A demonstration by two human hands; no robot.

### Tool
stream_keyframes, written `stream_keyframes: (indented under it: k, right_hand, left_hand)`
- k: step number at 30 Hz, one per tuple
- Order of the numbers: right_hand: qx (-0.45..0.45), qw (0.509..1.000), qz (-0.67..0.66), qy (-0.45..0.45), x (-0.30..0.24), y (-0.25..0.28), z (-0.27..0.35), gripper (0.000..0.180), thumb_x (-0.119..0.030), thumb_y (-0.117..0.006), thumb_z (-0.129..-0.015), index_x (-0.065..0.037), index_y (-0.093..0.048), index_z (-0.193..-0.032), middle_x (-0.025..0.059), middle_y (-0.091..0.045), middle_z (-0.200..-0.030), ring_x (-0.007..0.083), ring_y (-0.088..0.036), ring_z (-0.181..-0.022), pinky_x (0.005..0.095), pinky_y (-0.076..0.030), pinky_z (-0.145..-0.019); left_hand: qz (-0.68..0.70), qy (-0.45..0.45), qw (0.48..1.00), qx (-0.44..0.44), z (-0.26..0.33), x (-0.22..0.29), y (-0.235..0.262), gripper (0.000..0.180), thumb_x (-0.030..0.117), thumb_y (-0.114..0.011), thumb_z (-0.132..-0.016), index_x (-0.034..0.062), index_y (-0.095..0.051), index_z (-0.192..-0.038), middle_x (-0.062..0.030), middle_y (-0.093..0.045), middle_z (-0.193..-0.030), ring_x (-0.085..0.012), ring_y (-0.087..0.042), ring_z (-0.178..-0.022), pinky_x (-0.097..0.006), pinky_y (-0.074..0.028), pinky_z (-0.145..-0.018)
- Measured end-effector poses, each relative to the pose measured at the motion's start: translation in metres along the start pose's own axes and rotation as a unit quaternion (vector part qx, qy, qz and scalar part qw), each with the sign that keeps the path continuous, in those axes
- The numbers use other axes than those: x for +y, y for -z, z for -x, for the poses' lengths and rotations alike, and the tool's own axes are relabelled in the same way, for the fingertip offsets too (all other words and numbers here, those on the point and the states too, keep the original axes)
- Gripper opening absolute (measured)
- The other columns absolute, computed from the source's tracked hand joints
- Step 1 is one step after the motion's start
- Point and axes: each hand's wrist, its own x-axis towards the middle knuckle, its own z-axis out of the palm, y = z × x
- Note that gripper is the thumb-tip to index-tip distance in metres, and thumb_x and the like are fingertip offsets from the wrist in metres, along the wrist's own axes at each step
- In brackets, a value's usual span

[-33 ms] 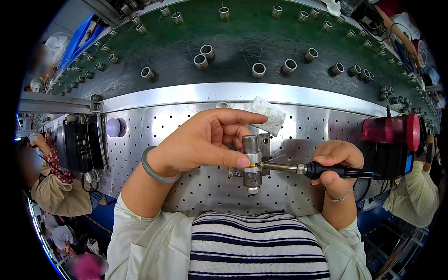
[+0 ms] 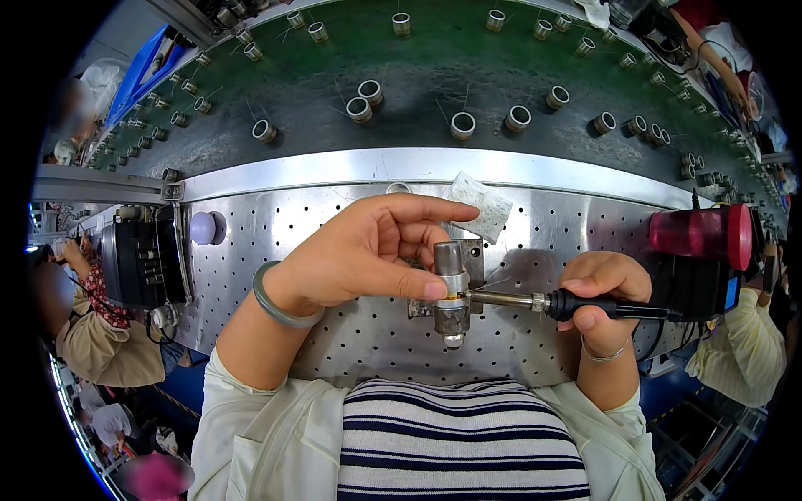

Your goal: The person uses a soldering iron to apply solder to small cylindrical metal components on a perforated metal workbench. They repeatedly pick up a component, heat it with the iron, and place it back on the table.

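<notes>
A small upright silver metal cylinder (image 2: 452, 288) is steadied by left hand (image 2: 363, 250) fingertips while a black-handled soldering iron (image 2: 568, 306), gripped in the right hand (image 2: 603, 294), is pressed to its side.

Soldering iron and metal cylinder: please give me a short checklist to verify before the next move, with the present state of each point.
1. Soldering iron held by its dark handle in the right hand, away from the metal shaft: ok.
2. Iron tip meets the metal cylinder at its side, near the yellowish band: ok.
3. Left hand steadies the cylinder, thumb resting beside the tip: not ok, very close to the hot end.
4. Cylinder upright in its small metal fixture on the perforated steel table: ok.
5. White cloth pad lies behind the fixture, apart from the iron: ok.
6. Joint wetted with solder: cannot tell.
</notes>
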Motion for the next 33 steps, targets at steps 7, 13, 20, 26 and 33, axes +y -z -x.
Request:
stream_keyframes:
  k: [7, 13, 20, 26, 33]
  right_hand:
    - [-0.016, 0.999, 0.030, 0.016, 0.001, 0.004, 0.000, 0.022, 0.001, -0.077, -0.067, 0.005, -0.064, -0.084, 0.0125, -0.063, -0.068, 0.0178, -0.059, -0.055, 0.0259, -0.044, -0.052]
    - [-0.017, 0.999, 0.036, 0.015, 0.001, 0.003, 0.000, 0.021, 0.002, -0.077, -0.066, 0.005, -0.064, -0.083, 0.0124, -0.063, -0.069, 0.0176, -0.059, -0.055, 0.0257, -0.044, -0.052]
    - [-0.021, 0.999, 0.037, 0.018, 0.000, 0.004, -0.001, 0.021, 0.001, -0.076, -0.066, 0.005, -0.065, -0.084, 0.0127, -0.063, -0.069, 0.0176, -0.058, -0.055, 0.0253, -0.044, -0.052]
    - [0.013, 1.000, 0.009, 0.022, -0.002, 0.006, 0.001, 0.018, -0.003, -0.074, -0.072, 0.005, -0.063, -0.084, 0.0115, -0.062, -0.069, 0.0163, -0.058, -0.053, 0.0246, -0.044, -0.051]
    - [0.060, 0.998, -0.010, 0.029, -0.001, 0.008, -0.001, 0.025, -0.014, -0.075, -0.079, 0.002, -0.056, -0.083, 0.0102, -0.059, -0.070, 0.0119, -0.054, -0.047, 0.0206, -0.041, -0.045]
  left_hand:
    - [0.008, 0.006, 1.000, -0.005, -0.001, 0.001, -0.001, 0.076, -0.005, -0.076, -0.068, -0.0074, -0.041, -0.135, -0.0135, -0.066, -0.099, -0.0161, -0.065, -0.090, -0.024, -0.053, -0.079]
    - [0.010, 0.003, 1.000, -0.002, 0.001, 0.003, -0.002, 0.076, -0.005, -0.075, -0.068, -0.0073, -0.040, -0.136, -0.0132, -0.066, -0.100, -0.0160, -0.065, -0.091, -0.024, -0.053, -0.079]
    - [0.003, -0.001, 1.000, -0.002, 0.001, 0.002, -0.006, 0.077, -0.006, -0.074, -0.070, -0.0065, -0.037, -0.138, -0.0157, -0.065, -0.101, -0.0166, -0.064, -0.091, -0.023, -0.053, -0.077]
    - [0.004, 0.005, 1.000, -0.012, -0.002, 0.002, -0.007, 0.077, -0.005, -0.073, -0.070, -0.0061, -0.037, -0.138, -0.0171, -0.065, -0.101, -0.0163, -0.064, -0.092, -0.021, -0.052, -0.076]
    - [0.009, -0.064, 0.998, 0.013, -0.012, 0.009, 0.011, 0.068, -0.002, -0.072, -0.075, -0.0033, -0.042, -0.136, -0.0148, -0.065, -0.103, -0.0158, -0.063, -0.091, -0.025, -0.052, -0.080]
